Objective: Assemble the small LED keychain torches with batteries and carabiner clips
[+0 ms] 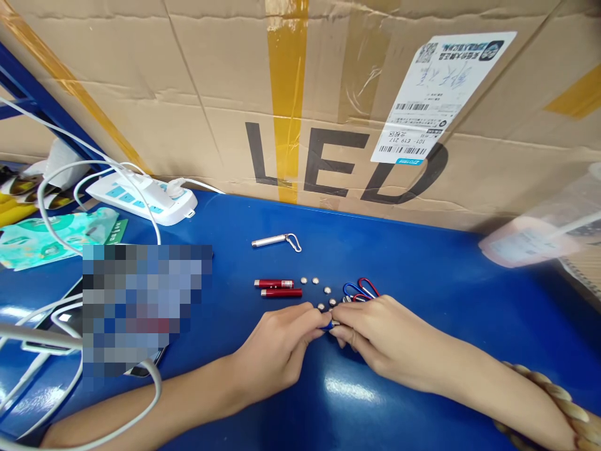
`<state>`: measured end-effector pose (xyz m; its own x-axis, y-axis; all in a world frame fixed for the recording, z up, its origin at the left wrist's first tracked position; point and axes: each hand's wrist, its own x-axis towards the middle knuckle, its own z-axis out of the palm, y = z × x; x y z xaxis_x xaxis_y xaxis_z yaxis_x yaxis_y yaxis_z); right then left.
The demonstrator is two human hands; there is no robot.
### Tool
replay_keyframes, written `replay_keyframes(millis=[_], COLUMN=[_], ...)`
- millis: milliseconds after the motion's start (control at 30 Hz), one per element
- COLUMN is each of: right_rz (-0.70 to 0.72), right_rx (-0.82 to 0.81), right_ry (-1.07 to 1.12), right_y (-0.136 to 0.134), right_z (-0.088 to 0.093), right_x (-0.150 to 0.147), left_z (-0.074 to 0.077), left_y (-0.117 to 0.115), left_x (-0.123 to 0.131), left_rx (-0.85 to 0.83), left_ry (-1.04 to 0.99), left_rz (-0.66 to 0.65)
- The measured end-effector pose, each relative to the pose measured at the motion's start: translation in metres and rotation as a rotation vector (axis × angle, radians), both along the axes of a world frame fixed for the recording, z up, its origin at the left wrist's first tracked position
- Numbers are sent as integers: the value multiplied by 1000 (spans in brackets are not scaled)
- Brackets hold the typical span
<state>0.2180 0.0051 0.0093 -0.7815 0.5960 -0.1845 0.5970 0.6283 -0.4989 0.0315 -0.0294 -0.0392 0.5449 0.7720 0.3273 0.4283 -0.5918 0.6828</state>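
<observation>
My left hand [284, 338] is closed, thumb and fingers pinching a small blue metal tube [327, 326]. From the other side my right hand [375, 329] pinches the silver end of the same piece; the fingers hide most of it. Just beyond the fingertips lie several small silver button cells [327, 290]. Blue and red carabiner clips [361, 288] rest partly behind my right hand. To the left are two red metal tubes with silver ends, one [275, 284] behind the other [282, 293]. Farther back sits a silver keychain penlight [270, 241] with a carabiner clip attached.
A large cardboard box [211, 75] stands along the back of the blue table [225, 263]. At left are a white power strip [141, 197], loose white cables, a green packet [61, 232] and a blurred-out device [145, 307]. A pinkish translucent container [521, 241] is at right.
</observation>
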Motion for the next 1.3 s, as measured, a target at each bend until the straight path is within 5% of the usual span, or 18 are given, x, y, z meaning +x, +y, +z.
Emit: replay_keyframes(millis=[433,867,967,1167,1300], right_rz=[48,56,74,98,136], right_rx=[462,645,599,180,47], right_ry=[-167,-92,-80,75,140], right_y=[-8,-13,-8,11,18], right_z=[-15,-15,-11,5,9], right_x=[-7,-10,-6,6,11], left_z=[-3,-2,-2,-1,1], left_y=[1,1,2,4,3], left_x=[2,4,2,-1,-1], left_rx=[-103,-117,-151,-177,-161], left_ry=[-28,-110,-147,-251,-239], left_rz=[62,68,40,-31,-62])
